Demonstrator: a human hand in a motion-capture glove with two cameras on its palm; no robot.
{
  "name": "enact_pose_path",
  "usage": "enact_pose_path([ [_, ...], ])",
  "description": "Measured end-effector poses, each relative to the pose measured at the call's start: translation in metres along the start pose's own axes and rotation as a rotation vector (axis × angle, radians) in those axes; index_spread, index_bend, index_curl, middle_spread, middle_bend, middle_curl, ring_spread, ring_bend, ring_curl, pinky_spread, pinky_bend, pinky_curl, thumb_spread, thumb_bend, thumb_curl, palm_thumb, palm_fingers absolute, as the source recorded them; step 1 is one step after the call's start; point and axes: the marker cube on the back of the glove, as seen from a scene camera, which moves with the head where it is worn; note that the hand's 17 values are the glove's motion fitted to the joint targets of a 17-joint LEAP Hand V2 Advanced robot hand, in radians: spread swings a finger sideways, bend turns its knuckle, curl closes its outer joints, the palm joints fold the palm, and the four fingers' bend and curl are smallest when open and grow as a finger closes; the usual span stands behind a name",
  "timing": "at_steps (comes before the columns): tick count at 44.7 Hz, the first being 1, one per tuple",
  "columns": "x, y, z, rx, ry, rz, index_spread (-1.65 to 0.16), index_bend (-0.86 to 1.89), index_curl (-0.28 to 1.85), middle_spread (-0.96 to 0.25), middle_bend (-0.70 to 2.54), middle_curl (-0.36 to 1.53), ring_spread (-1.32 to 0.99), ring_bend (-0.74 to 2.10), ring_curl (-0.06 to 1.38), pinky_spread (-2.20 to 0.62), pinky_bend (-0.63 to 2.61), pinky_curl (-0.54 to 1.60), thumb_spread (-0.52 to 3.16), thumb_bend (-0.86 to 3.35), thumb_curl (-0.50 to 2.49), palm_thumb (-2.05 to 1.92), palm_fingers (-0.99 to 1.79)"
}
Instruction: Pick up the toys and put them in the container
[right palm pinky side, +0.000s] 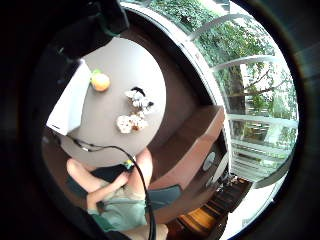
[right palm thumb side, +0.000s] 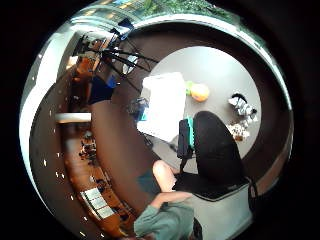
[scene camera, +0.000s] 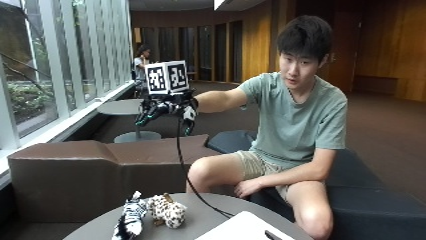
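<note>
Your gloved right hand (scene camera: 166, 107) hangs high, fingers loosely drooped, holding nothing. Risk: reaching down, you nudge the zebra toy (scene camera: 131, 217) off the table (scene camera: 200, 215).

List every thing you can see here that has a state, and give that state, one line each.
Right hand: raised high above the table, holding nothing, fingers hanging relaxed.
Zebra: lying on the table, touching the leopard.
Leopard: on the table, not picked up.
Orange toy: on the table beside the container.
Container: on the table.
</note>
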Motion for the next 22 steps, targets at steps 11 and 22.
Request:
enact_pose_path([
  [11, -0.009, -0.051, 0.077, -0.055, 0.021, -0.008, -0.19, 0.04, 0.02, -0.04, 0.2, 0.11, -0.06, 0.46, 0.13, -0.01, 0.87, 0.27, 1.05, 0.18, 0.12, 0.22, -0.06],
  [22, -0.016, -0.093, 0.167, -0.174, 0.013, -0.022, -0.2, 0.03, 0.04, -0.04, 0.22, 0.2, -0.07, 0.52, 0.18, -0.02, 0.95, 0.31, 1.28, 0.18, 0.21, 0.23, -0.16],
])
